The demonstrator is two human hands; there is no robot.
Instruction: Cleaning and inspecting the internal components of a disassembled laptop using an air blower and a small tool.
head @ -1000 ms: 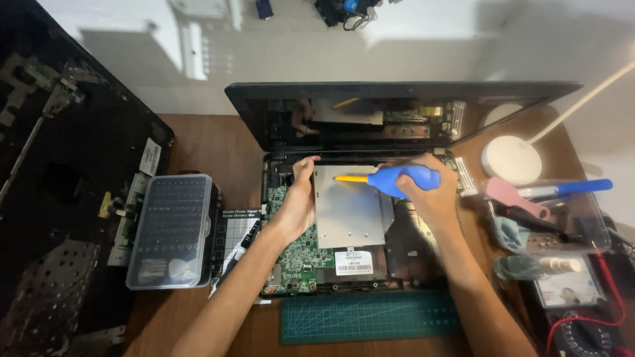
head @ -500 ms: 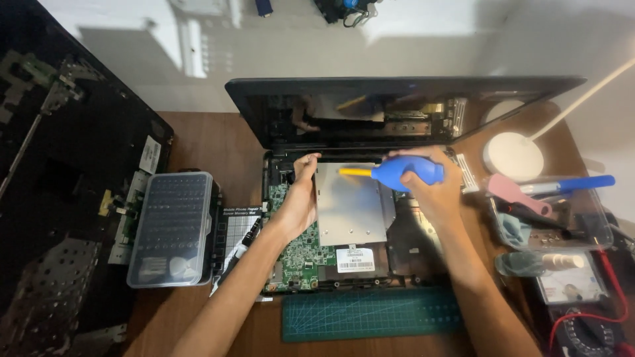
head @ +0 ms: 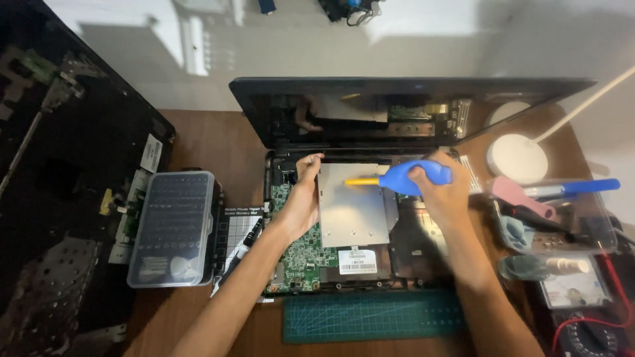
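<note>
Two hands work over the open laptop (head: 344,225): the right hand (head: 440,195) squeezes a soft, light blue air blower (head: 413,177) by its bulb above the metal plate, the left hand (head: 301,198) presses flat beside it.

One head-worn camera looks steeply down from above the desk (head: 198,139), facing the far wall, near enough that both forearms and the opened laptop (head: 357,218) fill the centre.
</note>
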